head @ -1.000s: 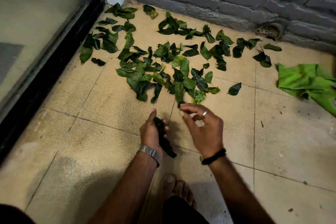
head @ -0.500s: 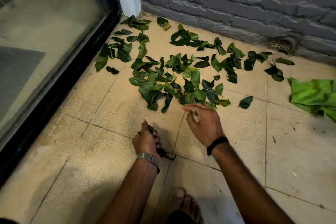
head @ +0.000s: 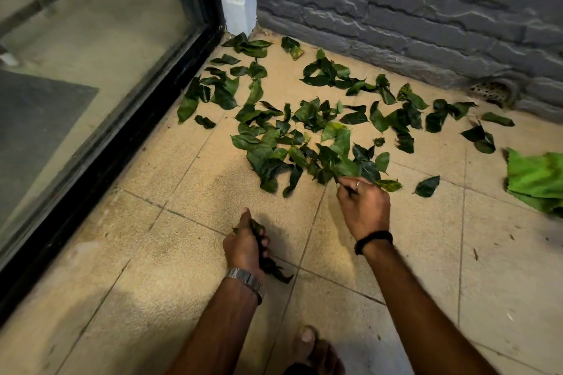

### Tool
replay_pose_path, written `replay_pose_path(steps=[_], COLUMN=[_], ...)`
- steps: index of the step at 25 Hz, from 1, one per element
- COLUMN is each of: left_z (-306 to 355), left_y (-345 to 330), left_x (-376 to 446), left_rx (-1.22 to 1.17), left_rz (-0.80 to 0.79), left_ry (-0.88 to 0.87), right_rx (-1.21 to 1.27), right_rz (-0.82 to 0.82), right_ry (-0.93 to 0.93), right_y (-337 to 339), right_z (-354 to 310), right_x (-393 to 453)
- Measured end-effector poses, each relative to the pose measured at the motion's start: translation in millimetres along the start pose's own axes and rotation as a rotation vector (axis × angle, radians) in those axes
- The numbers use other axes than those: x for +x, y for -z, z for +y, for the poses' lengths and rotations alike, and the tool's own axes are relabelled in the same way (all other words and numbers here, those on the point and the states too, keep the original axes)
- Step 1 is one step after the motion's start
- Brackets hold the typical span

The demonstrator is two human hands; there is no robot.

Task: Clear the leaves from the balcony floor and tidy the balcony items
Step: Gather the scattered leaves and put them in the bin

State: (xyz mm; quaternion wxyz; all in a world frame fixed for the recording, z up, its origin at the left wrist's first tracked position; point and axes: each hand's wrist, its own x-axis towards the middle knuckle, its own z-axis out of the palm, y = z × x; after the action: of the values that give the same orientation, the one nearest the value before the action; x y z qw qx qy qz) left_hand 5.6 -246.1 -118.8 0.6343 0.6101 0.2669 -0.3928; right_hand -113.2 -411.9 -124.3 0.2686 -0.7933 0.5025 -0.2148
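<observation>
Right hand [head: 364, 207] reached leaves [head: 307, 134], left hand [head: 245, 245] gripping bunch [head: 269, 265]

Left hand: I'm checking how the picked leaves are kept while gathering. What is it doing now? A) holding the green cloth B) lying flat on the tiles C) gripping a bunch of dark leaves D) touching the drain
C: the left hand curls round a bunch of dark leaves, low over the floor tiles.

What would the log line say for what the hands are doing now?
left hand: holds leaf bunch | right hand: pinching leaf at pile edge | green cloth: untouched on floor
</observation>
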Motion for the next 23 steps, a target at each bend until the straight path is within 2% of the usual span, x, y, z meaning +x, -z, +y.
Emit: replay_pose_path(steps=[2, 4, 7, 9, 11, 13, 14, 16, 17, 20, 23], left_z=[-2.1, -5.2, -18.3, -25.7, -36.7, -29.5, -29.9, -30.9, -33.7, -46.8, -50.1], left_y=[-3.2, -7.4, -15.9, -17.5, -31.7, -31.8, -38.6, -46.0, -48.8, -50.4, -51.4], left_x=[-1.1, 1.0, 0.6, -0.2, -6.9, -4.5, -4.6, -5.5, -7.7, -9.3, -7.2], left_rx=[0.004, 0.013, -0.017, -0.019, 0.024, -0.007, -0.011, -0.001, 0.02, 0.099, 0.146], left_rz=[-0.059, -0.141, -0.288, -0.227, -0.149, -0.109, -0.134, -0.177, -0.191, -0.204, -0.188], left_ry=[-0.005, 0.021, 0.104, 0.079, 0.027, -0.028, -0.012, 0.014, 0.003, -0.002, -0.011], right_rx=[0.17, 0.248, 0.144, 0.105, 0.163, 0.223, 0.184, -0.014, -0.165, -0.481, -0.583], right_rz=[0.043, -0.005, -0.282, -0.445, -0.522, -0.418, -0.313, -0.146, -0.112, -0.132, -0.158], right_ry=[0.028, 0.143, 0.306, 0.318, 0.309, 0.332, 0.254, 0.047, -0.01, -0.041, -0.065], right_y=[3.8, -3.0, -14.4, -10.0, 18.7, 38.9, 54.4, 81.0, 92.6, 102.1, 94.1], right_z=[-22.3, -45.0, -49.5, -46.7, -32.3, -15.3, 5.4, 50.5, 72.8, 129.3, 152.4], right_x=[-34.2, -75.4, -122.8, -128.0, -115.1, -92.5, -73.7, -27.0, -2.7, 46.7, 54.2])
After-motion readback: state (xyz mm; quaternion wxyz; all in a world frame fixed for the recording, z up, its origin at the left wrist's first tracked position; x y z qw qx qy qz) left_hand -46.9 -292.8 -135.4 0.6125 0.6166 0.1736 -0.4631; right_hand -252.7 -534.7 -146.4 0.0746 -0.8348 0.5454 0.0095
